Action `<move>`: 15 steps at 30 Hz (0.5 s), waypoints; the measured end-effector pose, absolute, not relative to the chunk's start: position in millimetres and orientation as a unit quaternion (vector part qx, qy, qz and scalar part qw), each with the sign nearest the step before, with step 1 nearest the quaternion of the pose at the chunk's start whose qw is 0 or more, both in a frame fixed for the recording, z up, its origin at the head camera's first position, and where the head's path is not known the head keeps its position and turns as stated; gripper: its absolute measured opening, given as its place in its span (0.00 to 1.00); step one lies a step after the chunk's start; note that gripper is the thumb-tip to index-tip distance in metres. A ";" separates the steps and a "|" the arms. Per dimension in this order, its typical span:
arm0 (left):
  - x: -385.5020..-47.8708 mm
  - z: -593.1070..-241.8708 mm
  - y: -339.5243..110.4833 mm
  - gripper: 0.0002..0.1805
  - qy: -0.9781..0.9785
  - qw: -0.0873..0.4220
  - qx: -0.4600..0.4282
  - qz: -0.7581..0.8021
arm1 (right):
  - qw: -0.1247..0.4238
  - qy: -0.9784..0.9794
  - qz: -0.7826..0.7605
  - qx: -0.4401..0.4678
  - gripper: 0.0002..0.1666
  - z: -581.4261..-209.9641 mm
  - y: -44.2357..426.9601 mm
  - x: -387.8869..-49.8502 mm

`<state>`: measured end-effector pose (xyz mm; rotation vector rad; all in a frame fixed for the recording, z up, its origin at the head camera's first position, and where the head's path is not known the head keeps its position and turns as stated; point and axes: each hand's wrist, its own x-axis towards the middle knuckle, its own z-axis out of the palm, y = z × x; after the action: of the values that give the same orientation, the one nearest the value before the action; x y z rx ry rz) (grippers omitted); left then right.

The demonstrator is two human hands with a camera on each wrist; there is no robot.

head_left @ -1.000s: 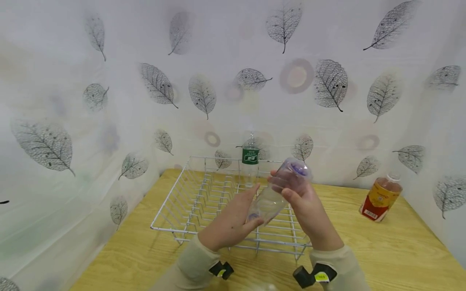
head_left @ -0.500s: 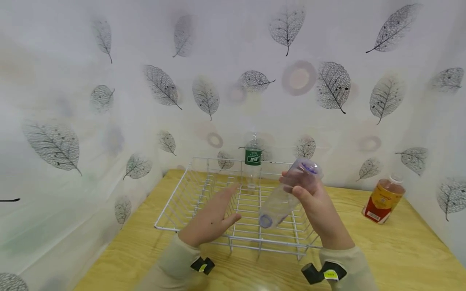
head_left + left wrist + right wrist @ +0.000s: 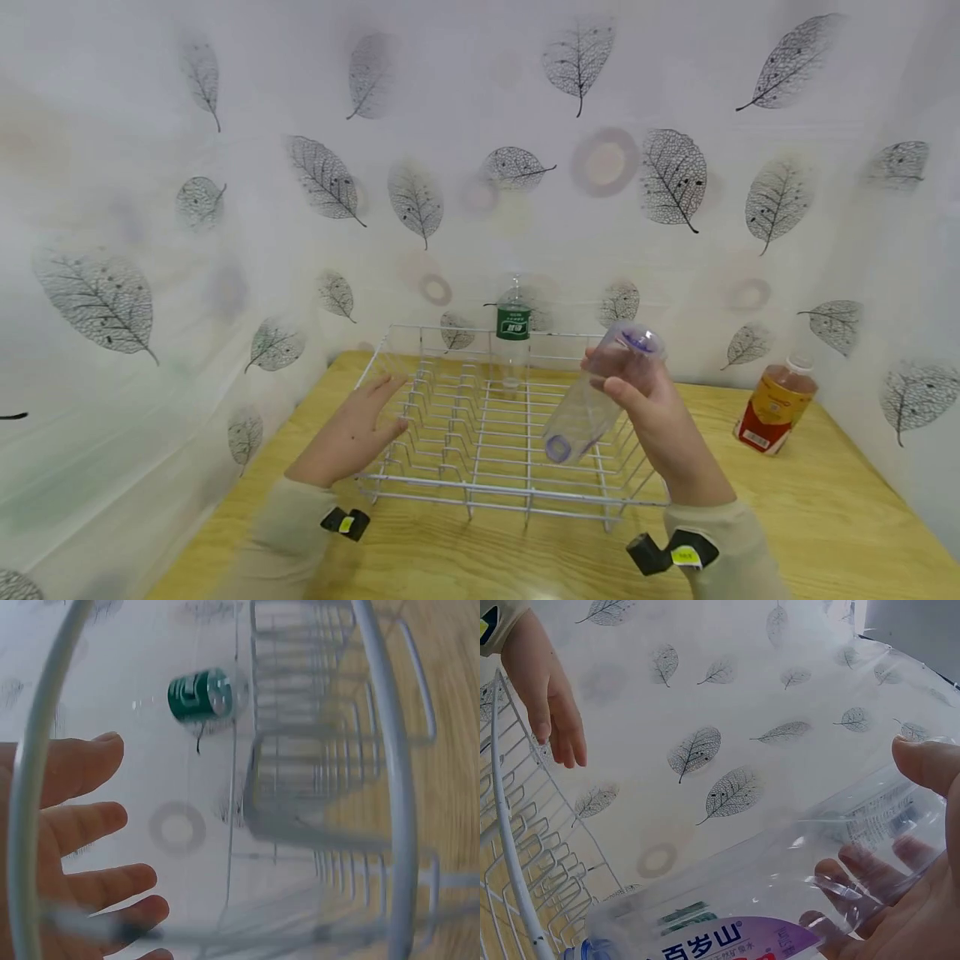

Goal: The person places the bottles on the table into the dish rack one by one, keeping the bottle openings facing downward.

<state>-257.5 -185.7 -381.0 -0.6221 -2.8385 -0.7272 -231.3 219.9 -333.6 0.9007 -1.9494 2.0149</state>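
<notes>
My right hand (image 3: pixel 666 429) grips a clear plastic bottle (image 3: pixel 579 415) with a purple label and Chinese lettering. Its blue-ringed neck tilts down toward me over the right half of a white wire rack (image 3: pixel 528 493); the base points up and away. In the right wrist view, thumb and fingers curl round the bottle (image 3: pixel 780 862). At the rack's left side hovers my left hand (image 3: pixel 348 433), fingers extended and holding nothing. Rack wires cross in front of those fingers (image 3: pixel 105 889) in the left wrist view. A clear bottle with a green label (image 3: pixel 513 323) stands at the rack's back.
A bottle with a red and yellow label (image 3: pixel 777 408) stands on the wooden table (image 3: pixel 832 508), right of the rack. Leaf-printed sheeting (image 3: pixel 465 100) encloses the table's back and sides. Upright wire prongs (image 3: pixel 461 417) line the rack's left half.
My left hand has come off the bottle and moved left to the rack's side. My right hand keeps hold of the bottle, which has shifted slightly to the right.
</notes>
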 end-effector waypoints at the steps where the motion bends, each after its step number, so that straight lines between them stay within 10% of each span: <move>1: -259.3 -382.0 -192.6 0.38 -0.946 0.072 -0.201 -0.245 | 0.099 -0.661 0.679 0.305 0.28 -332.4 220.3 -232.8; 15: -274.7 -395.5 -239.0 0.42 -0.900 -0.039 -0.116 -0.418 | 0.105 -0.691 0.664 0.266 0.32 -316.5 222.5 -247.4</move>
<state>-274.7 -239.0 -395.5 -0.3732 -2.9006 -1.3461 -247.4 222.5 -316.5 0.7834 -2.0375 1.9574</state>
